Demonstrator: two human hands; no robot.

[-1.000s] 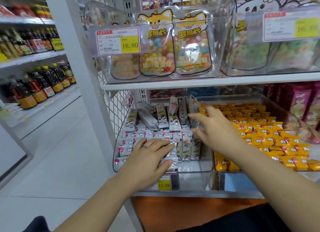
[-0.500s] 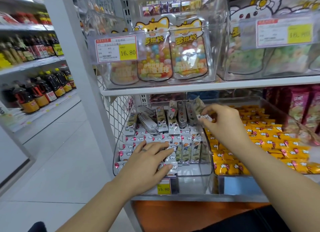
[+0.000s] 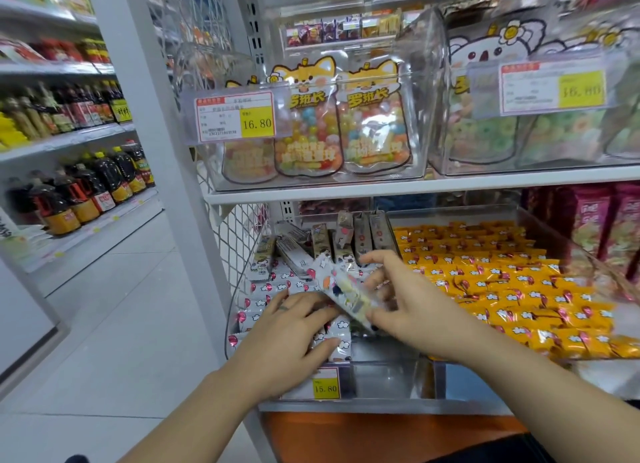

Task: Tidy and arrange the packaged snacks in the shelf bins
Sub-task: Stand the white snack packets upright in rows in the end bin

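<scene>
Here, the right hand (image 3: 412,306) pinched a white snack packet (image 3: 341,287) slanting up-left; the left hand (image 3: 291,334) lay flat just beside its near end.

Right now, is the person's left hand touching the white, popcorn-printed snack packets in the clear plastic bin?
Touching. The head view shows the left hand lying flat on the white snack packets, fingers spread.

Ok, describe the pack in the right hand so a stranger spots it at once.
On the lower shelf, find the clear bin left of the orange packs. Over its flat white packs, the right hand pinches one long pale pack. It alone is lifted and slanted, not lying in a row.
</scene>
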